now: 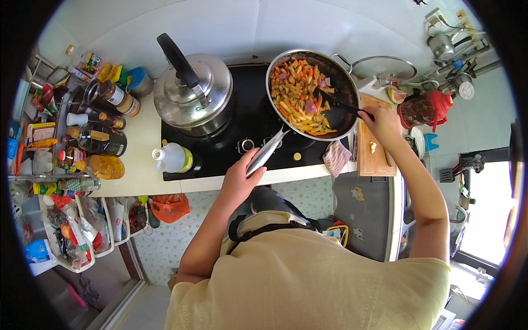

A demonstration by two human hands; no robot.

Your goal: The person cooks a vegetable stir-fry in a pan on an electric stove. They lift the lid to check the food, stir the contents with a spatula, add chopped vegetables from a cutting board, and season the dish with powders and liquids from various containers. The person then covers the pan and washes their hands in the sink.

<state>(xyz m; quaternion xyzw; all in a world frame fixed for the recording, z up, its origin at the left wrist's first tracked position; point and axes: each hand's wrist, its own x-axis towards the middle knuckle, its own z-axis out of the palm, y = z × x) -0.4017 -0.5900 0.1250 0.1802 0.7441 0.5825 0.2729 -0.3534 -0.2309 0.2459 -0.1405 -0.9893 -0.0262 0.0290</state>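
Observation:
My left hand (240,177) grips the silver handle (268,150) of a wide frying pan (344,84) on the right side of the black cooktop. Cut vegetables (299,90), with orange strips, pale sticks and purplish onion pieces, fill mostly the pan's left half. In my right hand (381,123) is a black spatula (342,105), its blade among the food near the pan's middle. Part of the blade is hidden by the food.
A pressure cooker (194,99) with a black handle stands on the cooktop's left burner. Before it is a white jug (171,157). A pink cloth (336,157) hangs by the front edge. Right of the pan lie a wooden cutting board (365,159) with garlic and a glass lid (385,68).

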